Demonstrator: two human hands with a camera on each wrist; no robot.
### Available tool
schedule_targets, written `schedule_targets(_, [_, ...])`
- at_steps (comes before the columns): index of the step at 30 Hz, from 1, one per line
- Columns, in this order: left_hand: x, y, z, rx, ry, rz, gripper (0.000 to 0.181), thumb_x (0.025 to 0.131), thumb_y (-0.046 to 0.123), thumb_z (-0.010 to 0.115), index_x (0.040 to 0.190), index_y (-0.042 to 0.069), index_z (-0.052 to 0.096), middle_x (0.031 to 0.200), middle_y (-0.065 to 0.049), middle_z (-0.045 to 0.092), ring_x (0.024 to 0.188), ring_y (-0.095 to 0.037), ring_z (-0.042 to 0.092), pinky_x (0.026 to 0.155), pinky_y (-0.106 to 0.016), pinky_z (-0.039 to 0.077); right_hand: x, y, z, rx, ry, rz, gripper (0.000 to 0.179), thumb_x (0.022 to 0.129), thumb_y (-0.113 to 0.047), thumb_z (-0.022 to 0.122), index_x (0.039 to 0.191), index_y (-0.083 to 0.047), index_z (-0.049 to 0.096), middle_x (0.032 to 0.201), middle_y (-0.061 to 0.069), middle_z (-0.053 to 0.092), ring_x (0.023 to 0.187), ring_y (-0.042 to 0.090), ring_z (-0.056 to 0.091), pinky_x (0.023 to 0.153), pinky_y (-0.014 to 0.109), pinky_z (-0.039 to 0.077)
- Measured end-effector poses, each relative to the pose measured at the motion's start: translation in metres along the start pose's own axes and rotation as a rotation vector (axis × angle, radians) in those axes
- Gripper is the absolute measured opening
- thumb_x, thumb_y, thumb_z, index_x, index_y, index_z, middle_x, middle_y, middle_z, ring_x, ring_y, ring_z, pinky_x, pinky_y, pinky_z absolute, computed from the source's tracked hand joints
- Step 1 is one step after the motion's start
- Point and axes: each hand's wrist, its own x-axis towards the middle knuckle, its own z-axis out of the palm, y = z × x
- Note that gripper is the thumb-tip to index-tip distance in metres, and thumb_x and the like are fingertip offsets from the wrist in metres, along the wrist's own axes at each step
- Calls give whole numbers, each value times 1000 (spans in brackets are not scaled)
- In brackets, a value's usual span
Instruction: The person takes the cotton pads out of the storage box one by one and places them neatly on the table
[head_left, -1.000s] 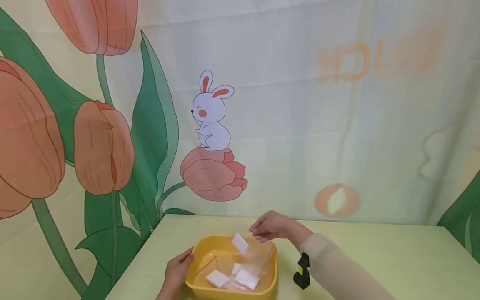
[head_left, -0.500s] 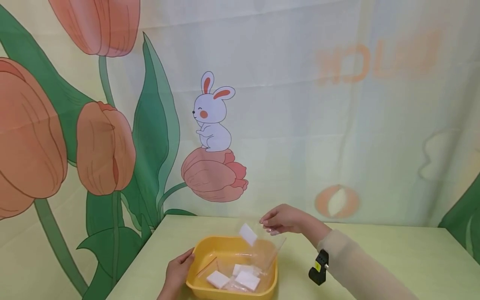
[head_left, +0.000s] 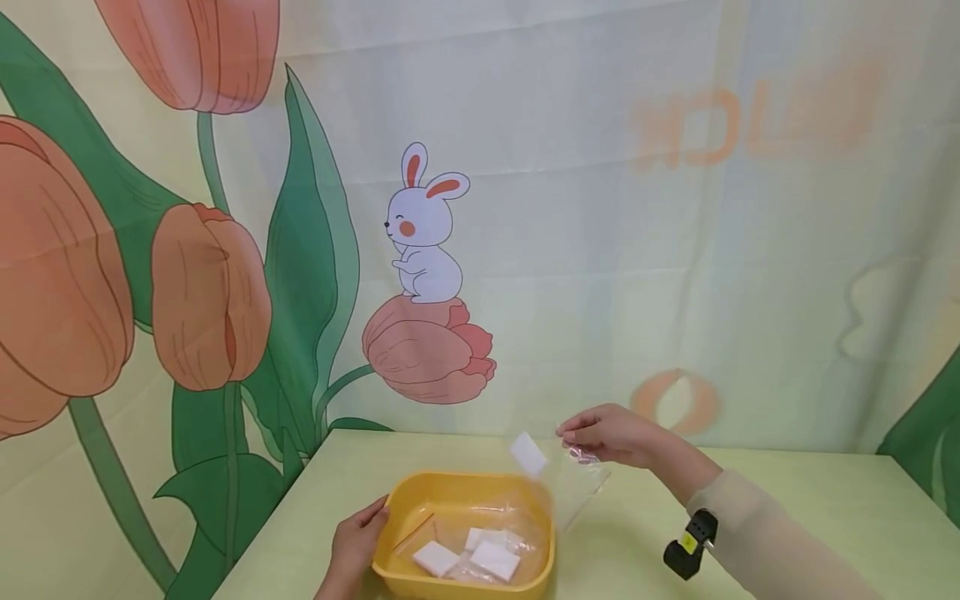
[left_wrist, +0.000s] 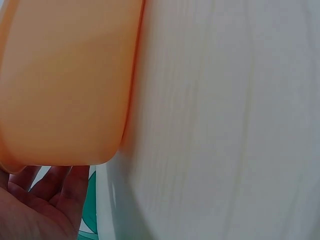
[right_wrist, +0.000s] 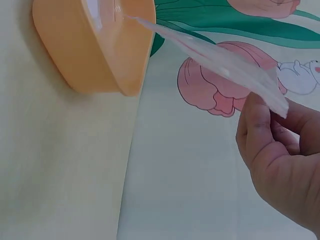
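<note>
A yellow plastic basin point(head_left: 397, 575) stands on the table with several white rectangular pieces point(head_left: 495, 561) and clear plastic bags inside. At its left end my left hand point(head_left: 354, 540) grips the rim; in the left wrist view the fingers point(left_wrist: 72, 195) lie against the outer wall. My right hand point(head_left: 618, 437) pinches the top corner of a clear plastic bag point(head_left: 581, 492), raised past the basin's right rim. A white rectangle point(head_left: 528, 454) shows at the bag's left side. In the right wrist view, the bag point(right_wrist: 220, 65) slants from the fingertips toward the basin.
The pale green table point(head_left: 787, 500) extends to the right of the basin. Behind it hangs a cloth backdrop point(head_left: 570, 250) printed with tulips and a rabbit. A black wrist mount point(head_left: 690, 546) is on the right sleeve.
My right hand has moved right and slightly up, drawing the clear bag out over the basin's right rim. The left hand and the basin stay where they were.
</note>
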Motion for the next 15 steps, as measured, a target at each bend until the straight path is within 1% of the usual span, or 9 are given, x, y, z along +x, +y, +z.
schedule_targets(4, [0, 0, 0, -8, -4, -7, 42, 107, 16, 49, 143, -4, 53, 151, -25, 48, 146, -46, 42, 115, -54, 43, -11, 4, -11, 46, -6, -1, 24, 102, -5, 57, 120, 8, 68, 89, -5, 72, 79, 4, 65, 75, 14, 59])
schedule_targets(11, [0, 0, 0, -4, -1, -8, 42, 107, 16, 49, 143, -4, 53, 151, -25, 48, 146, -45, 43, 114, -53, 44, -28, 18, -30, 50, 10, -14, 21, 101, -10, 62, 116, 1, 72, 93, -8, 73, 82, 0, 68, 76, 13, 59])
schedule_targets(15, [0, 0, -1, -2, 6, -1, 42, 107, 17, 50, 143, -4, 54, 151, -25, 49, 145, -45, 43, 113, -53, 45, -36, 29, -36, 93, 3, -20, 19, 102, -9, 60, 114, -1, 71, 92, -9, 74, 83, -1, 69, 75, 13, 60])
